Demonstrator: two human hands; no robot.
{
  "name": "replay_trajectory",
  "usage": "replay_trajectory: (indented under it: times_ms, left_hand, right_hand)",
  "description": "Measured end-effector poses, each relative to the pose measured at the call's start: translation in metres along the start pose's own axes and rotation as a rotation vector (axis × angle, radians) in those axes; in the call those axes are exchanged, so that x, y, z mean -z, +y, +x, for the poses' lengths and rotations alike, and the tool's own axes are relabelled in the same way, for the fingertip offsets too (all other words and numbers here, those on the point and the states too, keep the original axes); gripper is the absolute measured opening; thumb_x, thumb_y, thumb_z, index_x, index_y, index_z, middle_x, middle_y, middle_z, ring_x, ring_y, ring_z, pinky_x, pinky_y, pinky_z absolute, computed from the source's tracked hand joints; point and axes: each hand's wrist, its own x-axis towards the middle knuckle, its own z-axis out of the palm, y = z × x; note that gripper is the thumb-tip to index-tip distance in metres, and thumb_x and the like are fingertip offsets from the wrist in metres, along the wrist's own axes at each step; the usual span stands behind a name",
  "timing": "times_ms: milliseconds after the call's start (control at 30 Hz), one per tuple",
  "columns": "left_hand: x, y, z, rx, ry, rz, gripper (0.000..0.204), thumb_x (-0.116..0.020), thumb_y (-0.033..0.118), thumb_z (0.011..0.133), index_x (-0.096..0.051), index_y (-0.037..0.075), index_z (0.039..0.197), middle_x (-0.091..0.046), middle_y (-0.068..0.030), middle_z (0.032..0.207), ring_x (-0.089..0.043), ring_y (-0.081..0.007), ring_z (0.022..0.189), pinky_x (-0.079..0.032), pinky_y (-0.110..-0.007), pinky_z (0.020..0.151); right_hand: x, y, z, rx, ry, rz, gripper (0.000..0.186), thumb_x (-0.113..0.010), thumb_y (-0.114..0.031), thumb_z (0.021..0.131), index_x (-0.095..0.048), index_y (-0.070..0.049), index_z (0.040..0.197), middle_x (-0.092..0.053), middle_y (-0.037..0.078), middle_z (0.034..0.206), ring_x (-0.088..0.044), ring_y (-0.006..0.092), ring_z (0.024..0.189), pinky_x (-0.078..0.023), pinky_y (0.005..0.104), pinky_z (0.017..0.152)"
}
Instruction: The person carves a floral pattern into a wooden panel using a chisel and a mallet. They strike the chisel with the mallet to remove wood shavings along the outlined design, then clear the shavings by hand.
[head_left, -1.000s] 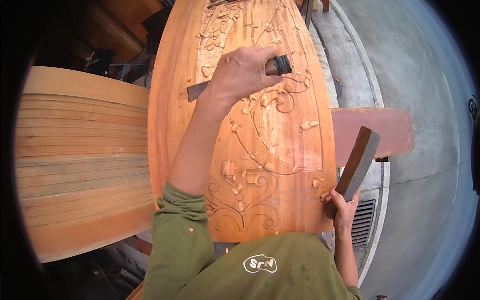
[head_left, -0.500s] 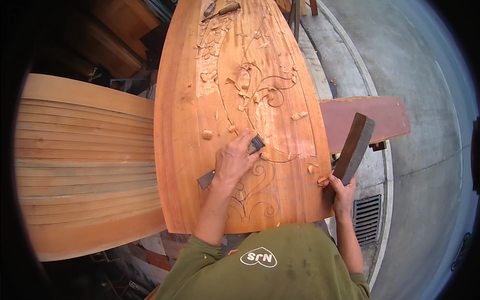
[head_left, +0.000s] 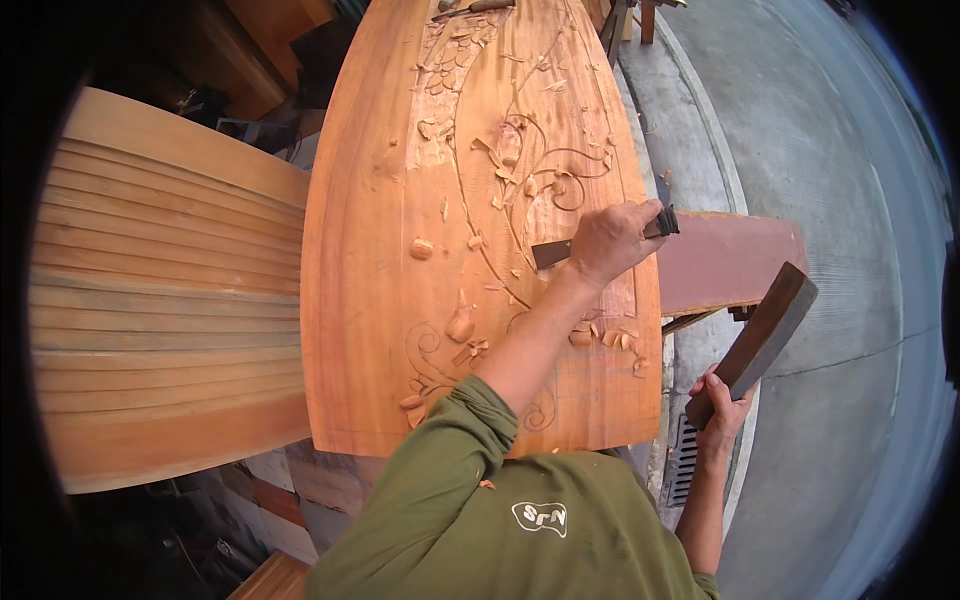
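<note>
My left hand (head_left: 612,243) is closed around a chisel, just over the right part of a carved wooden panel (head_left: 360,260). The chisel's flat, wide blade (head_left: 553,254) points left, and its dark, banded handle end (head_left: 669,222) sticks out past the panel's right edge. Off the panel's right side, my right hand (head_left: 722,405) grips the lower end of a long, dark wooden block (head_left: 765,335), which tilts up to the right. Scrolls and leaves are cut or drawn on the panel, and curled wood shavings (head_left: 461,322) lie scattered over it.
More hand tools (head_left: 480,8) rest at the panel's far end. A grooved wooden panel (head_left: 180,290) lies to the left. A reddish board (head_left: 735,258) juts out at right, above the concrete pavement (head_left: 850,200). A metal drain grate (head_left: 684,465) is below my right hand.
My left hand has swept right with the chisel, from mid-panel to its right edge. My right hand has moved right and slightly down with the wooden block. The view has shifted a little.
</note>
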Motion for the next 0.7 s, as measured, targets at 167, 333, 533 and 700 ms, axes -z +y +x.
replay_trajectory:
  times_ms: [167, 333, 533, 700]
  left_hand:
    - [0.004, 0.0, 0.009, 0.12, 0.092, -0.058, 0.037, -0.09, 0.036, 0.089, -0.08, 0.016, 0.119, -0.079, -0.007, 0.087, -0.079, -0.03, 0.079, -0.064, -0.043, 0.066]
    - [0.006, -0.003, 0.021, 0.248, 0.111, -0.059, 0.042, -0.092, 0.037, 0.087, -0.082, 0.016, 0.122, -0.081, -0.007, 0.091, -0.08, -0.0296, 0.081, -0.063, -0.043, 0.069]
    - [0.008, -0.011, 0.016, 0.298, 0.105, -0.058, 0.045, -0.092, 0.036, 0.086, -0.082, 0.015, 0.124, -0.082, -0.0073, 0.096, -0.08, -0.03, 0.083, -0.062, -0.043, 0.069]
    - [0.01, -0.01, 0.016, 0.321, 0.118, -0.042, 0.041, -0.092, 0.035, 0.086, -0.082, 0.017, 0.121, -0.082, -0.0063, 0.096, -0.079, -0.0297, 0.083, -0.062, -0.043, 0.069]
  right_hand:
    - [-0.019, -0.029, 0.059, 0.102, 0.059, 0.015, 0.028, -0.076, -0.016, 0.098, -0.061, -0.003, 0.118, -0.068, 0.007, 0.095, -0.07, 0.0167, 0.076, -0.059, 0.0322, 0.069]
    - [-0.069, -0.013, 0.127, -0.084, -0.164, -0.122, 0.065, -0.078, -0.008, 0.093, -0.055, -0.001, 0.153, -0.074, 0.011, 0.11, -0.074, 0.0193, 0.088, -0.062, 0.0347, 0.079]
    - [-0.084, -0.051, 0.167, -0.058, -0.305, -0.528, 0.081, -0.077, -0.012, 0.084, -0.055, -0.009, 0.162, -0.075, 0.006, 0.105, -0.07, 0.0164, 0.084, -0.059, 0.0329, 0.077]
    - [-0.106, -0.037, 0.151, 0.138, -0.449, -0.601, 0.09, -0.078, -0.012, 0.085, -0.047, -0.009, 0.17, -0.065, 0.001, 0.089, -0.062, 0.0117, 0.072, -0.053, 0.0322, 0.065]
